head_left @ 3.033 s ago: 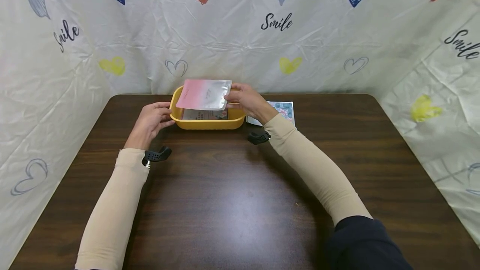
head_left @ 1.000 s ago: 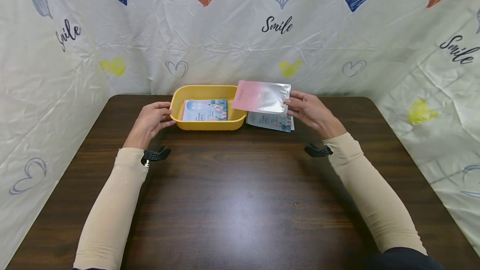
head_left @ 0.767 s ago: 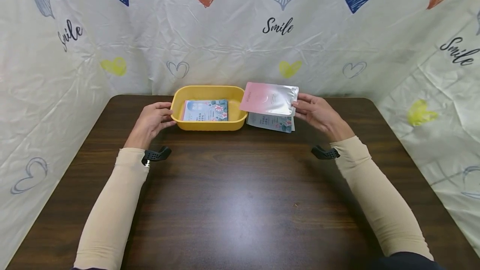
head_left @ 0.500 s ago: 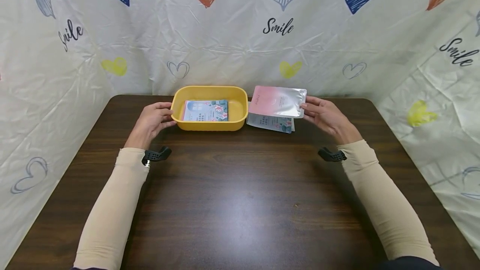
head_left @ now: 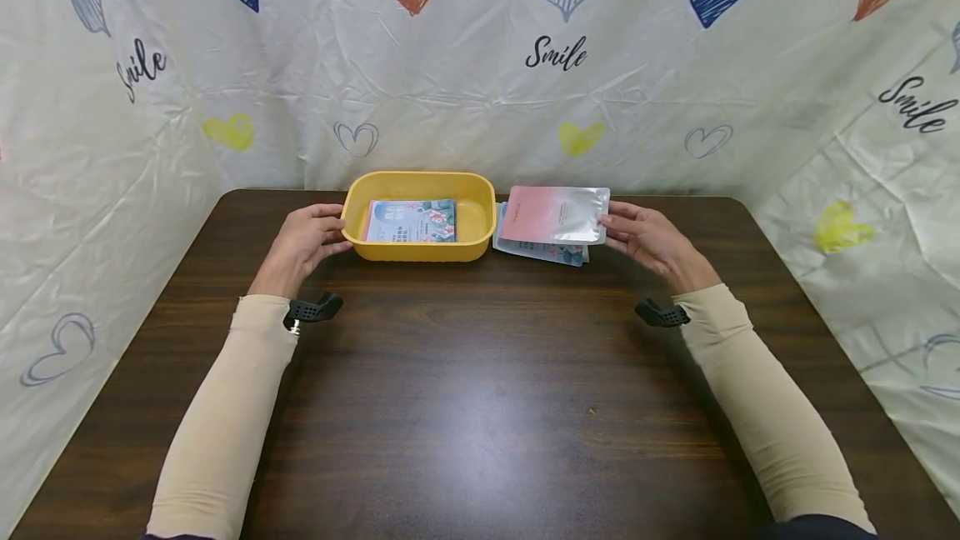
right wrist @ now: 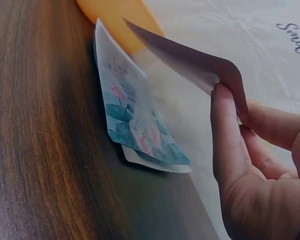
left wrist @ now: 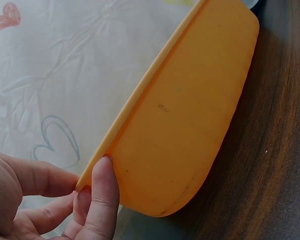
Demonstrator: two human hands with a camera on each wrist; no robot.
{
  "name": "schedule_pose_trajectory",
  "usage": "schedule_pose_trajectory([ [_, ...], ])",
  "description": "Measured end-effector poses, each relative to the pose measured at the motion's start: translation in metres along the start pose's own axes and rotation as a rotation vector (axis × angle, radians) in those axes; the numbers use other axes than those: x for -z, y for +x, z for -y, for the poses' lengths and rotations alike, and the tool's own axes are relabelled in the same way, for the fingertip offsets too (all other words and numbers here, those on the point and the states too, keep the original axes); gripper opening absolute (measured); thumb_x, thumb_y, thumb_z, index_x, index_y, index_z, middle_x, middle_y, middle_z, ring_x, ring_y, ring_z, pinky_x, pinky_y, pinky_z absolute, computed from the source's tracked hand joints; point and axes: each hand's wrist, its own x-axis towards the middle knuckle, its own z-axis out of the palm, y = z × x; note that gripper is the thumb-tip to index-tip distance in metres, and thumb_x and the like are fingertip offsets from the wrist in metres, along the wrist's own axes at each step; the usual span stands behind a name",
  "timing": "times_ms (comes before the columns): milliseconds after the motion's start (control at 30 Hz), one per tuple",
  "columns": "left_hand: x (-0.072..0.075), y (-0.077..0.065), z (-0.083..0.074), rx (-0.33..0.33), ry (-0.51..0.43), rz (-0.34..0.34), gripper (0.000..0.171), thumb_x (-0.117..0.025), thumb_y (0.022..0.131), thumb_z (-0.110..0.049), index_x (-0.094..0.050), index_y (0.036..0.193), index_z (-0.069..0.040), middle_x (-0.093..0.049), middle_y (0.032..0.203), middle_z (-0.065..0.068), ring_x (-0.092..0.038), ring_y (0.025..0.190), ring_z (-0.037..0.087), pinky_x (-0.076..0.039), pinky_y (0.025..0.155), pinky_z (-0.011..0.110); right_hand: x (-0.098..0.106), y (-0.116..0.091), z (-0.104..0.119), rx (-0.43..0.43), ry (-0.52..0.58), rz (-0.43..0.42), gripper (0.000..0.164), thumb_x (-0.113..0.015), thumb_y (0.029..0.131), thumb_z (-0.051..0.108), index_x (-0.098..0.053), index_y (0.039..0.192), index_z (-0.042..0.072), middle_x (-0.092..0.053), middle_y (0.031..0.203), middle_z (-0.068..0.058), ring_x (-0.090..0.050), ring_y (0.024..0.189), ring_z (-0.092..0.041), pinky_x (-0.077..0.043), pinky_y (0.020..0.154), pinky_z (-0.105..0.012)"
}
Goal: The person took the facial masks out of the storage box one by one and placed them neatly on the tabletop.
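Observation:
My left hand [head_left: 298,244] holds the left end of a yellow plastic basket [head_left: 420,252]. In the left wrist view, its thumb and fingers pinch the basket's rim. A blue floral sheet mask packet [head_left: 408,222] lies inside, with a pink edge showing beneath it. On the right, my right hand [head_left: 651,242] pinches the silver end of a pink-and-silver sheet mask packet [head_left: 551,215]. From the right wrist view, this packet [right wrist: 190,65] hangs tilted above stacked floral sheet mask packets [right wrist: 135,120], clear of them. The held packet hides most of that stack in the head view.
The brown wooden table [head_left: 480,390] carries the basket and packets near its far edge. A white cloth [head_left: 465,65] printed with hearts hangs behind and at both sides. The stack sits close against the basket's right end.
My right hand has carried the pink-and-silver packet out from over the basket to the right, then lowered it over the floral stack. My left hand has stayed at the basket.

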Motion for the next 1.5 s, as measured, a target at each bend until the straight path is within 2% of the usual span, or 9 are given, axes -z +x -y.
schedule_pose_trajectory([
  [400,0.001,-0.002,-0.001,0.007,-0.003,0.005,0.047,-0.056,0.104,-0.011,-0.047,0.15,-0.008,-0.045,0.146,0.015,-0.056,0.111,0.026,-0.059,0.091,0.028,-0.005,0.012,-0.01,-0.027,-0.138,-0.003,0.063,-0.058,0.102,0.004,-0.028,0.156,-0.006,-0.068,0.113,-0.004,-0.071,0.098,-0.014,-0.062,0.083,-0.027],
  [533,0.0,-0.003,-0.001,0.005,0.0,0.006,0.047,-0.056,0.104,-0.011,-0.047,0.15,-0.008,-0.044,0.146,0.015,-0.056,0.111,0.025,-0.058,0.092,0.029,-0.003,0.012,-0.008,-0.02,-0.232,-0.007,0.061,-0.058,0.102,0.007,-0.031,0.155,-0.006,-0.066,0.117,-0.003,-0.07,0.101,-0.012,-0.061,0.086,-0.027],
  [633,-0.002,-0.003,-0.001,0.002,0.002,0.007,0.047,-0.056,0.104,-0.011,-0.047,0.15,-0.007,-0.045,0.146,0.015,-0.056,0.11,0.025,-0.059,0.092,0.029,-0.002,0.01,-0.005,-0.009,-0.317,-0.002,0.059,-0.058,0.102,0.007,-0.033,0.154,-0.007,-0.06,0.131,-0.011,-0.068,0.106,-0.011,-0.059,0.092,-0.029],
  [767,-0.002,-0.002,-0.002,-0.002,0.002,0.01,0.047,-0.056,0.104,-0.01,-0.047,0.15,-0.007,-0.045,0.146,0.015,-0.056,0.109,0.025,-0.059,0.09,0.028,0.0,0.004,0.002,0.008,-0.401,0.025,0.061,-0.055,0.104,0.005,-0.026,0.155,-0.011,-0.039,0.151,-0.028,-0.064,0.117,-0.014,-0.056,0.1,-0.031],
  [833,-0.002,-0.001,-0.002,0.001,0.001,0.012,0.047,-0.056,0.104,-0.011,-0.046,0.15,-0.007,-0.045,0.146,0.016,-0.056,0.109,0.025,-0.059,0.09,0.028,0.0,0.002,0.005,0.016,-0.436,0.036,0.061,-0.054,0.105,0.007,-0.024,0.155,-0.01,-0.032,0.156,-0.031,-0.061,0.123,-0.016,-0.054,0.102,-0.032],
  [933,-0.001,0.0,-0.002,0.015,0.0,0.009,0.048,-0.055,0.104,-0.012,-0.046,0.151,-0.007,-0.045,0.147,0.016,-0.055,0.109,0.025,-0.059,0.09,0.027,-0.003,0.002,0.009,0.023,-0.473,0.042,0.058,-0.052,0.106,0.011,-0.027,0.155,-0.008,-0.033,0.156,-0.031,-0.059,0.128,-0.019,-0.053,0.104,-0.033],
  [1067,0.0,0.0,-0.003,0.032,0.003,-0.005,0.047,-0.056,0.104,-0.014,-0.047,0.15,-0.007,-0.046,0.142,0.014,-0.054,0.109,0.025,-0.06,0.088,0.027,-0.012,0.005,0.011,0.022,-0.47,0.046,0.055,-0.053,0.107,0.015,-0.032,0.153,-0.006,-0.045,0.149,-0.027,-0.06,0.126,-0.021,-0.049,0.109,-0.038],
  [1267,0.0,0.0,-0.003,0.028,0.013,-0.003,0.048,-0.058,0.103,-0.013,-0.048,0.15,-0.007,-0.048,0.137,0.013,-0.055,0.108,0.025,-0.06,0.088,0.028,-0.035,0.019,0.013,0.042,-0.345,0.083,0.052,-0.052,0.106,0.011,-0.033,0.15,-0.009,-0.062,0.133,-0.019,-0.065,0.117,-0.021,-0.049,0.109,-0.042],
  [1500,-0.002,-0.001,-0.005,0.024,0.014,0.001,0.047,-0.057,0.104,-0.01,-0.047,0.149,-0.005,-0.046,0.143,0.016,-0.054,0.112,0.028,-0.06,0.088,0.03,-0.077,0.035,0.016,0.064,-0.294,0.124,0.046,-0.053,0.106,0.012,-0.04,0.148,-0.003,-0.062,0.134,-0.022,-0.064,0.119,-0.025,-0.055,0.102,-0.036],
])
